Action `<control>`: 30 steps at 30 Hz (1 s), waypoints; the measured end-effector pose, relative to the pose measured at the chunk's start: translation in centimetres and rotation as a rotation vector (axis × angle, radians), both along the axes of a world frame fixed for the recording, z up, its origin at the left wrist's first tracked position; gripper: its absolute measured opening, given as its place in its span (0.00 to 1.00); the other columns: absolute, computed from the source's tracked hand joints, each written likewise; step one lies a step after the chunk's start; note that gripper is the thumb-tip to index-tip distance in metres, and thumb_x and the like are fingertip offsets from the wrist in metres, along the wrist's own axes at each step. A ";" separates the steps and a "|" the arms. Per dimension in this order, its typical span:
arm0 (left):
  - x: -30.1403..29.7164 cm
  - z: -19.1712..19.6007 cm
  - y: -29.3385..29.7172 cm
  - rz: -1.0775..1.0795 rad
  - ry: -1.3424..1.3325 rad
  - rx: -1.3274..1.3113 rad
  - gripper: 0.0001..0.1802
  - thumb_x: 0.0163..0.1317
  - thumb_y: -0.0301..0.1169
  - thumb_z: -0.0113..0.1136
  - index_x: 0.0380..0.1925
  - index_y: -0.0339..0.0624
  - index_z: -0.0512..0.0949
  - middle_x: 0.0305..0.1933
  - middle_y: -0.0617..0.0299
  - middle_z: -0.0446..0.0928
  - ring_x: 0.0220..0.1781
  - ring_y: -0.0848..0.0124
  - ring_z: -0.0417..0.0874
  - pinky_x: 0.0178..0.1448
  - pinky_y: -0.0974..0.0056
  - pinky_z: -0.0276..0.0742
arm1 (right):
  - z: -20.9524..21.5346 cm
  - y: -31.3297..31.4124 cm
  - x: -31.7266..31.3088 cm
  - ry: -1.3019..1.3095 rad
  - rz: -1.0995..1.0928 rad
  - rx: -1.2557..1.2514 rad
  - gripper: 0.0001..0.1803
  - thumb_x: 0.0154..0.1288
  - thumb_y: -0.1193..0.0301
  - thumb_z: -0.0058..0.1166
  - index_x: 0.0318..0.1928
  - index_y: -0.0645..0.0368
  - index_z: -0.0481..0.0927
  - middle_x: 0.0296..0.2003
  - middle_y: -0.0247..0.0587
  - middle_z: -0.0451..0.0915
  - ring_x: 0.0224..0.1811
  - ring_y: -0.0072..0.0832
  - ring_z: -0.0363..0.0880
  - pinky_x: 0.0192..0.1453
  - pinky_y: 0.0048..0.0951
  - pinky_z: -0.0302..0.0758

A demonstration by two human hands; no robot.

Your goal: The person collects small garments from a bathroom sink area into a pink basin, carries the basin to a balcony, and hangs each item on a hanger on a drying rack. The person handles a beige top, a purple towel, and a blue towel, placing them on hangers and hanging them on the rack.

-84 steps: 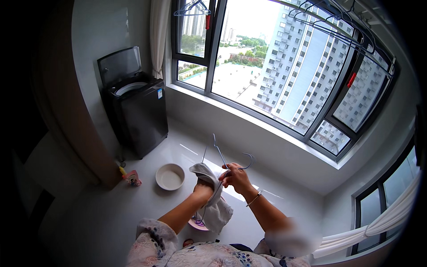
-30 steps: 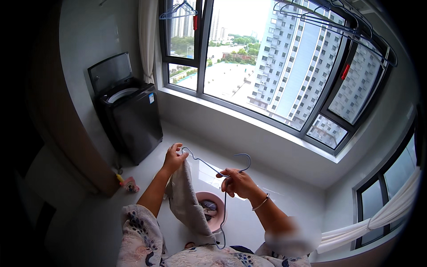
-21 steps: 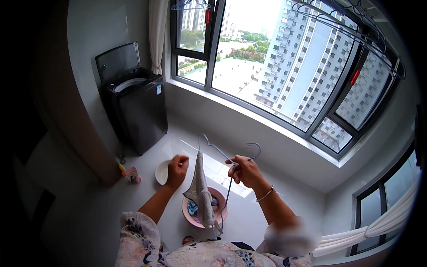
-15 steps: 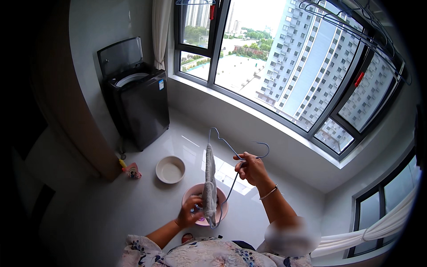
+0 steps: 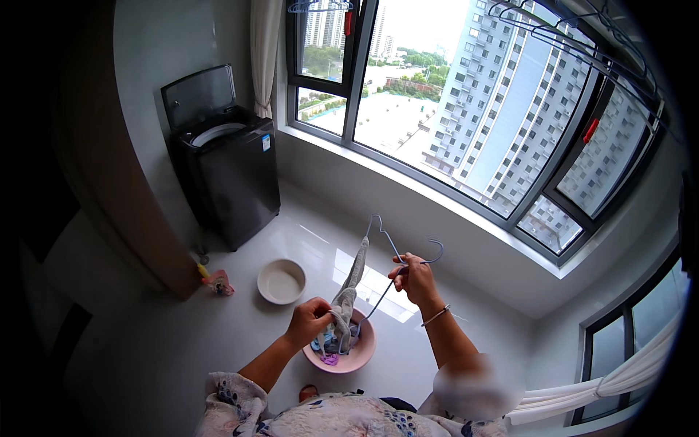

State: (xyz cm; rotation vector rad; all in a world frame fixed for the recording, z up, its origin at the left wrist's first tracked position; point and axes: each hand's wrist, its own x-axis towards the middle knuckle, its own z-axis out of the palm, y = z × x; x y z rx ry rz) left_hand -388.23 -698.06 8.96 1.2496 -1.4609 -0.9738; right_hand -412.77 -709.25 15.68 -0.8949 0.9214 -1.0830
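Observation:
My right hand (image 5: 415, 280) is closed round a blue wire clothes hanger (image 5: 389, 239) just below its hook, holding it out in front of me. Draped over the hanger's long bar is a grey cloth (image 5: 352, 284), whose exact kind I cannot make out. With closed fingers my left hand (image 5: 309, 320) pinches the near edge of that cloth. Below both lies a pink basin (image 5: 366, 351) on the floor, partly hidden by the cloth and hanger. Inside it are several crumpled wet-looking clothes (image 5: 331, 349), among them a purple piece.
A cream basin (image 5: 282, 282) stands left of the pink one. Further back is a black washing machine (image 5: 237, 182) with its lid raised. A small pink item with a yellow handle (image 5: 216, 282) lies by the wooden panel. More hangers (image 5: 568, 36) hang near the window at upper right.
My left hand has risen and moved from beside the cloth to gripping its edge. The cloth, upright and flat before, now slants and bunches toward my left hand.

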 end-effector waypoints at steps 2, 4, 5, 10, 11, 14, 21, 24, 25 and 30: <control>-1.4 1.2 -0.4 -0.037 0.002 0.006 0.07 0.52 0.28 0.62 0.28 0.35 0.77 0.24 0.59 0.78 0.25 0.78 0.76 0.31 0.72 0.73 | -0.7 -0.2 0.2 -0.018 -0.020 0.014 0.15 0.67 0.65 0.35 0.39 0.68 0.68 0.19 0.49 0.76 0.10 0.25 0.70 0.12 0.22 0.68; -2.6 2.8 -0.3 -0.091 -0.062 0.017 0.08 0.51 0.28 0.60 0.30 0.34 0.78 0.25 0.57 0.78 0.25 0.74 0.77 0.33 0.70 0.74 | -1.2 -0.2 0.5 -0.024 -0.012 0.020 0.15 0.67 0.66 0.35 0.39 0.67 0.68 0.19 0.49 0.76 0.10 0.25 0.70 0.12 0.22 0.67; -3.0 3.3 -0.4 -0.130 -0.095 0.034 0.09 0.52 0.28 0.59 0.32 0.33 0.78 0.25 0.56 0.78 0.26 0.73 0.77 0.34 0.70 0.74 | -1.3 -0.3 0.6 -0.019 0.008 0.018 0.15 0.67 0.66 0.35 0.39 0.67 0.68 0.19 0.49 0.76 0.09 0.25 0.70 0.12 0.22 0.67; -2.8 3.8 -0.3 -0.701 -0.212 0.264 0.16 0.56 0.25 0.46 0.44 0.34 0.76 0.39 0.53 0.79 0.41 0.69 0.78 0.49 0.67 0.71 | -1.0 -0.2 1.0 0.050 0.119 -0.052 0.20 0.70 0.62 0.32 0.40 0.68 0.69 0.19 0.48 0.76 0.09 0.21 0.68 0.12 0.19 0.66; -2.5 3.4 -0.1 -0.793 -0.248 0.309 0.18 0.56 0.24 0.44 0.46 0.34 0.75 0.42 0.52 0.78 0.44 0.69 0.77 0.52 0.67 0.70 | -0.7 -0.2 1.1 0.047 0.121 -0.053 0.20 0.70 0.62 0.32 0.40 0.69 0.69 0.19 0.47 0.76 0.09 0.21 0.68 0.12 0.18 0.66; -2.2 2.6 1.1 -0.821 -0.538 0.172 0.19 0.58 0.26 0.44 0.50 0.39 0.73 0.49 0.55 0.75 0.48 0.62 0.73 0.54 0.62 0.67 | -0.1 0.2 1.3 0.028 0.127 -0.032 0.20 0.71 0.62 0.31 0.41 0.69 0.70 0.19 0.46 0.76 0.09 0.20 0.68 0.12 0.17 0.65; -2.8 2.7 3.4 -0.633 -0.547 -0.212 0.13 0.55 0.24 0.53 0.41 0.41 0.77 0.46 0.60 0.76 0.46 0.59 0.73 0.52 0.60 0.69 | 1.2 0.3 1.5 0.047 0.166 -0.026 0.21 0.71 0.60 0.31 0.41 0.68 0.70 0.19 0.45 0.76 0.09 0.19 0.68 0.12 0.17 0.66; -1.0 1.2 1.0 -0.445 -0.125 -0.274 0.10 0.54 0.21 0.55 0.37 0.38 0.79 0.39 0.56 0.78 0.41 0.65 0.78 0.44 0.65 0.74 | 2.1 0.3 1.2 0.062 0.169 0.006 0.22 0.71 0.60 0.31 0.41 0.68 0.70 0.18 0.45 0.76 0.09 0.19 0.69 0.12 0.17 0.66; -0.4 0.9 0.3 -0.359 0.121 -0.055 0.09 0.56 0.22 0.55 0.38 0.36 0.78 0.37 0.59 0.78 0.38 0.73 0.78 0.40 0.69 0.74 | 2.3 0.4 0.9 0.062 0.166 0.022 0.21 0.71 0.60 0.31 0.41 0.68 0.70 0.18 0.46 0.76 0.09 0.20 0.69 0.12 0.17 0.66; 1.9 -5.3 -7.7 0.120 0.085 -0.032 0.18 0.60 0.26 0.51 0.52 0.37 0.69 0.44 0.56 0.75 0.43 0.73 0.75 0.47 0.70 0.71 | 2.6 0.8 -0.2 -0.023 0.192 0.090 0.21 0.71 0.60 0.33 0.41 0.69 0.71 0.19 0.45 0.76 0.09 0.20 0.68 0.12 0.18 0.65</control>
